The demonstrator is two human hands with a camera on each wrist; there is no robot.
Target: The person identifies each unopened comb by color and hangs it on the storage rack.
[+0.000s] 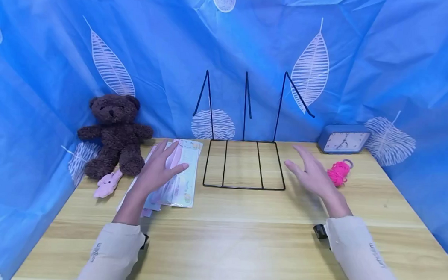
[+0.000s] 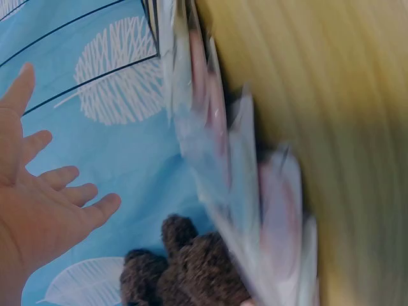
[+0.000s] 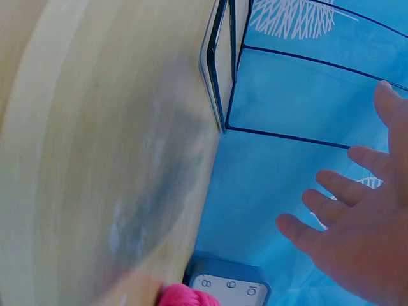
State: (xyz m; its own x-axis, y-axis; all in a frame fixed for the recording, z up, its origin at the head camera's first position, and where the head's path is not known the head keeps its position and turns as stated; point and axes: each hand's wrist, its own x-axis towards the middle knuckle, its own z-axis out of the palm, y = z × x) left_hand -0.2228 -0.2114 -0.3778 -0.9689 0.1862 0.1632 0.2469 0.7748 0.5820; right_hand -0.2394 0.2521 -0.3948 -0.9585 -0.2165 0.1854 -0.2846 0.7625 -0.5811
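Left hand (image 1: 160,167), fingers spread and grasping nothing, hovers over thin, floppy, probably slippery booklets (image 1: 181,176) left of the wire rack (image 1: 244,165), best pinched at one edge; right hand (image 1: 311,173) likewise released.

Left wrist view blurs the booklets (image 2: 236,191), bear (image 2: 185,268) cut off
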